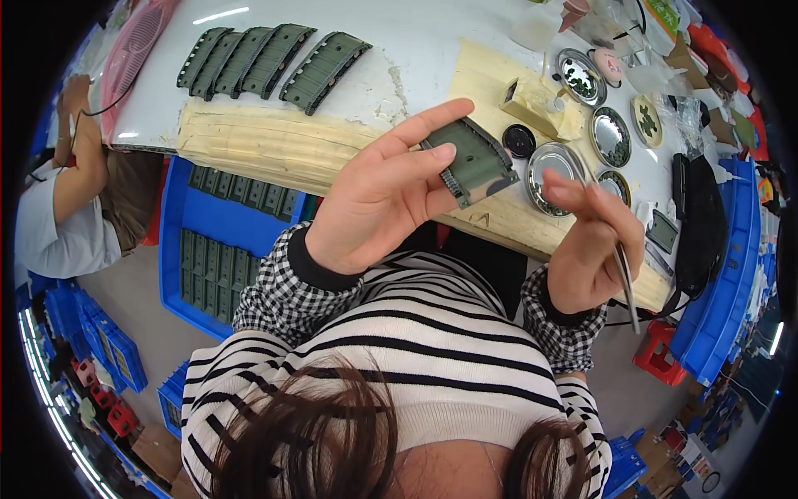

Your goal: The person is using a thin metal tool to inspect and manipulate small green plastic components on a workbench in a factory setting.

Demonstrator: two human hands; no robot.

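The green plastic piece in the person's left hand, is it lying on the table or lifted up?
Lifted up. The left hand pinches the green plastic piece between thumb and fingers above the table.

Surface (pixel 432 50): white, edge padded with cream tape
Far left: five green ridged parts (pixel 266 58) in a row
Right: round metal dishes (pixel 611 133)
Below: blue tray (pixel 218 223) with more green parts

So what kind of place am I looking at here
Likely a small-parts assembly or painting workshop: a row of identical green parts lies on the white bench, a blue crate holds more, and the left hand holds one part.
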